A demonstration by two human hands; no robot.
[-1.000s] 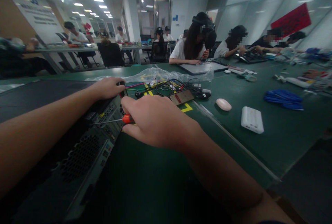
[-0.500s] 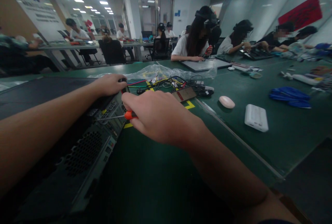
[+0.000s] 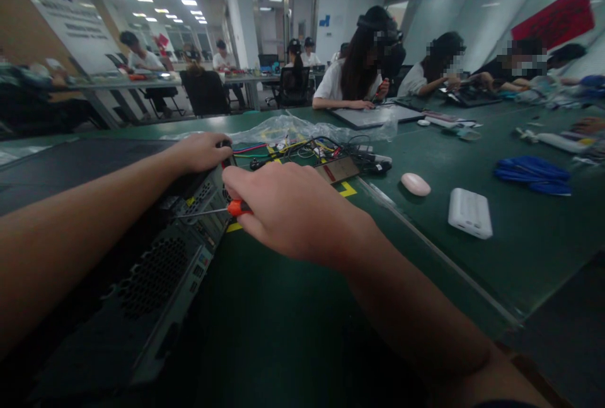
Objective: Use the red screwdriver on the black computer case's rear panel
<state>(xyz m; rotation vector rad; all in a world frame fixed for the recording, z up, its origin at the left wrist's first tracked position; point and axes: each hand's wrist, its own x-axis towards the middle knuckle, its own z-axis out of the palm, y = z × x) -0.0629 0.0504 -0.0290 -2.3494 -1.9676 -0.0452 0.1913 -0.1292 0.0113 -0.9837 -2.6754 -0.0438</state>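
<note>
A dark desktop computer case (image 3: 155,275) lies at the left, its rear panel with a honeycomb vent and ports turned toward me. My right hand (image 3: 293,215) is closed round the orange-and-black handle of a screwdriver (image 3: 234,208). The thin metal shaft points left, with its tip at the upper part of the rear panel; whether it sits in a screw I cannot make out. At the far corner of the case, my left hand (image 3: 203,151) is curled over the edge and grips it. Its forearm crosses above the case and hides part of it.
Beyond my hands lie tangled cables (image 3: 316,146), a brownish box (image 3: 338,170) and clear plastic film (image 3: 283,125). To the right are a pink oval object (image 3: 416,184), a white device (image 3: 470,212) and a blue bundle (image 3: 532,174). Another person works at a flat panel (image 3: 373,115) across the green table (image 3: 293,307).
My hands and the screwdriver keep nearly the same place at the case. The view has shifted very slightly, so the things at the right appear a little further right.
</note>
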